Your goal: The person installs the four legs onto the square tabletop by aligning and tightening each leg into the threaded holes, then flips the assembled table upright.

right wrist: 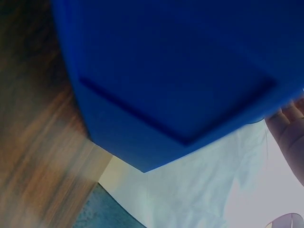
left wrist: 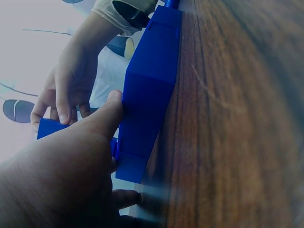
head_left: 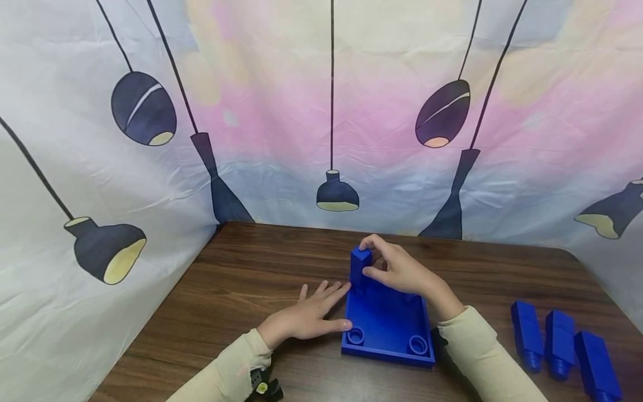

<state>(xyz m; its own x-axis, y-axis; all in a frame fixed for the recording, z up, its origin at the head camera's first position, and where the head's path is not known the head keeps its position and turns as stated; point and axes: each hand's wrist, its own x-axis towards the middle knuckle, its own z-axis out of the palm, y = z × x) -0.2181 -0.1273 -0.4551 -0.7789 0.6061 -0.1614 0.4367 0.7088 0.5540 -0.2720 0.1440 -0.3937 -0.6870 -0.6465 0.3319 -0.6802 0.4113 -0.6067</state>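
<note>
A blue square tray [head_left: 387,312] with raised edges and round sockets at its near corners lies on the table. At its far left corner stands an upright blue square leg [head_left: 358,268]. My right hand [head_left: 402,268] pinches the leg, index finger over the top and thumb low on its side. My left hand [head_left: 313,312] has its fingers spread straight against the tray's left edge, thumb touching the rim by the near socket. In the left wrist view, the thumb presses the tray's outer side [left wrist: 147,85]. Blue plastic [right wrist: 166,61] fills most of the right wrist view.
Several matching blue legs, among them the leftmost leg [head_left: 527,335], lie side by side at the right, round ends toward me. The brown wooden table [head_left: 241,268] ends against a fabric backdrop [head_left: 281,111] printed with hanging lamps.
</note>
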